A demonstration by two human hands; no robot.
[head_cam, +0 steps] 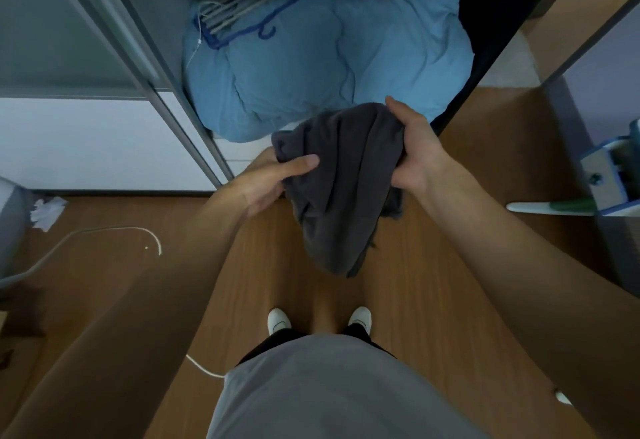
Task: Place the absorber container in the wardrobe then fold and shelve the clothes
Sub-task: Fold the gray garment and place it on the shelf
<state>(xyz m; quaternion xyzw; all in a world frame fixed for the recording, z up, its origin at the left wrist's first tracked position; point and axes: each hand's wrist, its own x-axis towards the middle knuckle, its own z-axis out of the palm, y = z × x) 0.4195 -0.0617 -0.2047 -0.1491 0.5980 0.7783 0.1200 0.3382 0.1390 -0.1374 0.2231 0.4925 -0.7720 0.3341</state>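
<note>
down at six o'clock, the white shoes stand square on the wood floor, toes toward twelve, facing the open wardrobe. a white cable curls over the floor out at nine o'clock with a crumpled paper just past it, both well apart from the action.

a step farther, dead centre: the dark grey garment hangs in the air, clear of the floor. the left hand, at the cloth's nine o'clock edge, pinches it with the thumb on top and the fingers tucked beneath. the right hand, at its two o'clock, wraps round the bunched top, thumb pointing to twelve. both hands are full of the same cloth, neither free. held high at two spots, the rest drapes toward six in loose folds. my read: this hold lets the piece fall open so its edges can be found before a fold.

farther on at twelve, the wardrobe's bottom bay lies open, its sliding door standing off at ten. a puffy light blue duvet fills that bay, and a bundle of blue hangers rests on it at eleven. the absorber container? i can't spot it anywhere, so i can't call that step. folding looks like the job in hand; shelving is not yet done.
</note>
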